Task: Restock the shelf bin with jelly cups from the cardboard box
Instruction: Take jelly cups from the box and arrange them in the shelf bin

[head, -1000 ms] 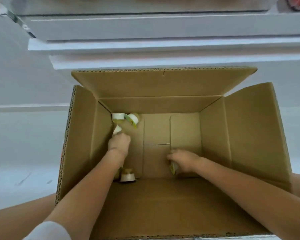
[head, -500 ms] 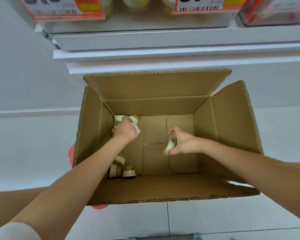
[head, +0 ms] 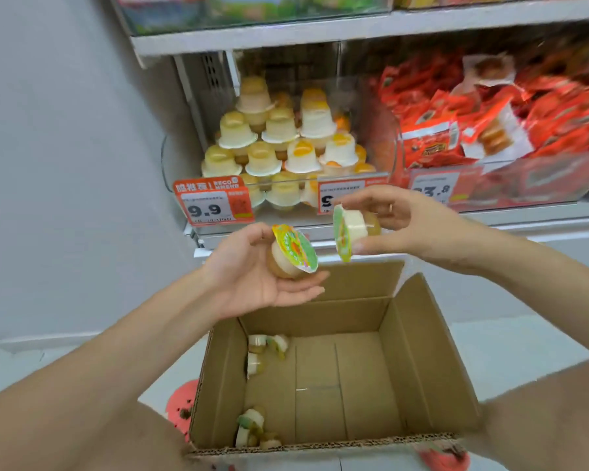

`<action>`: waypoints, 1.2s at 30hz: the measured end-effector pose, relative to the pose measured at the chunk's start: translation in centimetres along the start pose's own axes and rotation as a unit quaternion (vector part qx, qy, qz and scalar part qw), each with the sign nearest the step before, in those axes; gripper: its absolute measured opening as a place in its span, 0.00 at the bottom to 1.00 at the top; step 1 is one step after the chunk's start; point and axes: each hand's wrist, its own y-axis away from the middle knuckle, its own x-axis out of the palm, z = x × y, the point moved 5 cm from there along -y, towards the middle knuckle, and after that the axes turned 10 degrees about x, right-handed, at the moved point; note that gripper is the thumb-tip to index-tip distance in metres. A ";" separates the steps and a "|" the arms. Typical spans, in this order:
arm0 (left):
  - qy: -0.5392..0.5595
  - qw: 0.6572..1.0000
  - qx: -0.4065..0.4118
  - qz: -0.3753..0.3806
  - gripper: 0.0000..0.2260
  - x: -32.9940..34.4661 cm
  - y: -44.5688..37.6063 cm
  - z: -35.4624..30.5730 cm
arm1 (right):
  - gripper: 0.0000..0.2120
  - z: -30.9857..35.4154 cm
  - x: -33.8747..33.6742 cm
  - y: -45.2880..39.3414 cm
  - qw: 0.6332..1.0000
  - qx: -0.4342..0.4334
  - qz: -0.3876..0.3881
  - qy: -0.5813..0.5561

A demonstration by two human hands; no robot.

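We have a jelly cup (head: 295, 254) lying loosely in our cupped left hand (head: 252, 270) and another cup (head: 351, 232) pinched sideways in our right hand (head: 388, 222), both above the box (head: 422, 334), short of the bin (head: 286, 180). The left cup could roll off the palm. The bin's stack (head: 279, 137) looks tall; a careless drop may topple it. More cups (head: 266, 346) wait in the box.

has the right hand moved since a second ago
Yes. The right hand has come up out of the cardboard box, where it was low inside, and now holds a jelly cup in front of the shelf bin.
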 end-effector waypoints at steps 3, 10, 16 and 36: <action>0.073 0.995 0.044 0.055 0.22 2.4 1.3 -0.5 | 0.26 1.0 0.2 0.3 0.994 -0.028 0.017 -0.101; 0.103 0.984 0.068 0.126 0.22 3.3 1.7 -1.4 | 0.27 1.4 0.0 -0.9 0.963 -0.017 0.089 -0.253; 0.070 0.980 0.108 0.150 0.25 3.7 1.3 -2.1 | 0.23 2.8 0.0 -0.9 0.997 -0.065 -0.036 -0.029; 0.030 0.992 0.119 0.018 0.20 3.3 0.6 -1.7 | 0.21 2.7 2.2 -1.9 0.995 -0.063 -0.041 -0.062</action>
